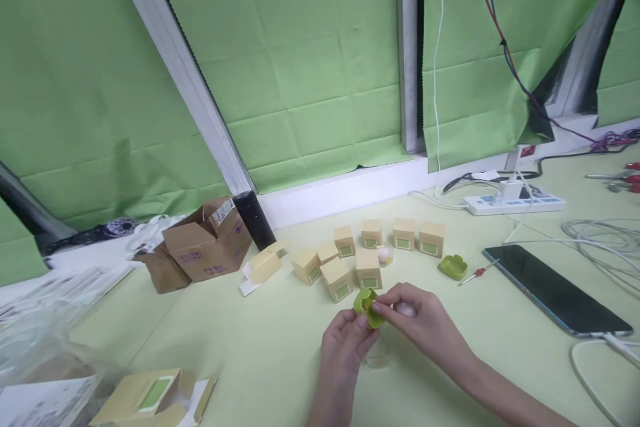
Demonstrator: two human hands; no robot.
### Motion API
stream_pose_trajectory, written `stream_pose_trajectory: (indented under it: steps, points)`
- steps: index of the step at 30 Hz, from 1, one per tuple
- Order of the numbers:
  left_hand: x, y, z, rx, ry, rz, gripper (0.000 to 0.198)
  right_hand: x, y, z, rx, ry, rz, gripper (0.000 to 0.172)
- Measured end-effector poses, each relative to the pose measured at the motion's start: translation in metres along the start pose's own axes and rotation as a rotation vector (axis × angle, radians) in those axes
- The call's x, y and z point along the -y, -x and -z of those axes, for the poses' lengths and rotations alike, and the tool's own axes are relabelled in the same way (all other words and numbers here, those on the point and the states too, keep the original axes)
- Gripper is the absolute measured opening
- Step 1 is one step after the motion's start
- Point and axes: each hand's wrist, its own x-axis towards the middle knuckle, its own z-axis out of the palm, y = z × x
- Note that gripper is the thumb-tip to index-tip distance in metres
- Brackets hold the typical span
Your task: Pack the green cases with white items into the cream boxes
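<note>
My left hand (345, 340) is closed around a small olive-green plastic cup-like part (364, 300), holding it above the table. The thumb and forefinger of my right hand (427, 320) pinch at the part's near right side. A pale round object (405, 309) shows at my right palm; whether it is gripped there I cannot tell. Beneath the hands lies a clear plastic piece (380, 359), partly hidden. A second green part (453, 267), with a scalloped rim, rests beyond my right hand. Beside it is a small screwdriver (479, 273), its tip end touching or overlapping the phone (555, 287).
Several small cardboard boxes (337, 278) stand beyond my hands, with a clear-wrapped round item (384, 254) among them. Opened small boxes (265, 263) lie left. At the back are a large carton (207, 243), a black cylinder (255, 220) and a power strip (515, 203). Cables (600, 240) coil at right.
</note>
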Motion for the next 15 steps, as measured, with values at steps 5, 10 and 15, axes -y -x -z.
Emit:
stream_pose_trajectory:
  steps: [5, 10, 15]
  points:
    - [0.0040, 0.0027, -0.0012, 0.027, -0.109, -0.058, 0.035, -0.0052, 0.0028, -0.0054, 0.002, 0.197, 0.212, 0.015]
    - [0.0051, 0.0022, 0.0012, 0.040, -0.128, -0.074, 0.035, -0.0051, 0.0056, -0.0050, 0.048, 0.280, 0.303, 0.017]
    - [0.0060, -0.0006, 0.0051, 0.077, -0.142, -0.114, 0.032, -0.0032, 0.0057, -0.0021, 0.127, 0.326, 0.337, 0.020]
